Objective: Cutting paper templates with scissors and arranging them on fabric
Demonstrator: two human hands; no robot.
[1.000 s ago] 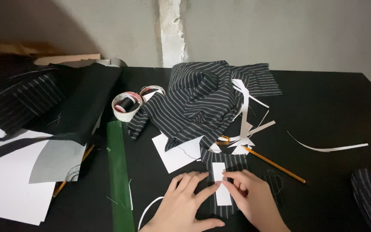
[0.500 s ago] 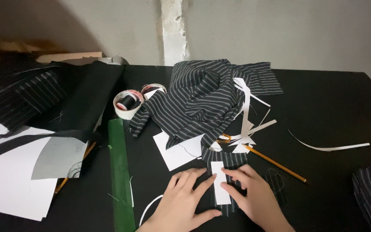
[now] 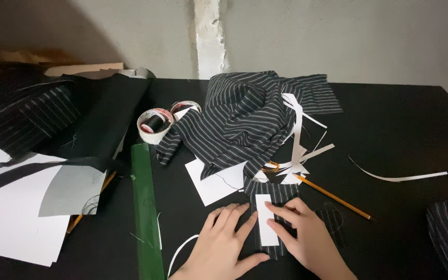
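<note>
Both hands lie flat with fingers spread, gripping nothing: the left hand presses the striped fabric piece near the table's front edge, the right hand fingers the white paper strip atop it; even pressure should keep the edges aligned.

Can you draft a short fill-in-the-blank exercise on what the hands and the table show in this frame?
1. Both hands, the left hand and the right hand, press on a small ____ paper rectangle lying on a striped fabric piece.
2. The long ruler left of the hands is ____ in colour.
3. The pencil lies to the ____ of the hands.
4. The tape rolls sit beside a heap of ____ cloth.

Missing words: white; green; right; striped
</note>
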